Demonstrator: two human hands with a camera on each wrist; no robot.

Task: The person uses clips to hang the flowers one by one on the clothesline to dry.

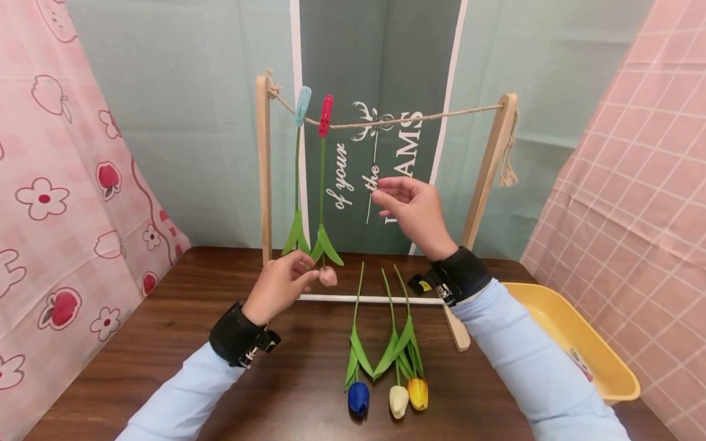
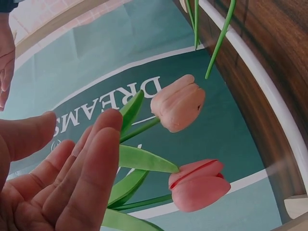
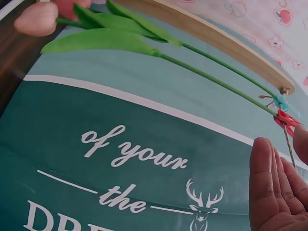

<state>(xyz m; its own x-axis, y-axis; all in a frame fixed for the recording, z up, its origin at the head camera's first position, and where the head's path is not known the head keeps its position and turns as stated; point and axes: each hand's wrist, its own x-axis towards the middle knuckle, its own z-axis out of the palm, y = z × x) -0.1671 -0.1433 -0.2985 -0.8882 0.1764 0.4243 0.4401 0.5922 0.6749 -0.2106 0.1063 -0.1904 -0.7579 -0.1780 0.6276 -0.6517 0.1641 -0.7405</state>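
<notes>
The fingers of the left hand (image 1: 281, 285) were held apart from the thumb beside a pale pink tulip (image 1: 328, 277), hung from a rope (image 1: 419, 119) by a red clothespin (image 1: 326, 116); those of the right hand (image 1: 415, 211) were likewise parted. In a yellow basin (image 1: 601, 352), a small, partly hidden item (image 1: 581, 365) was seen.
</notes>
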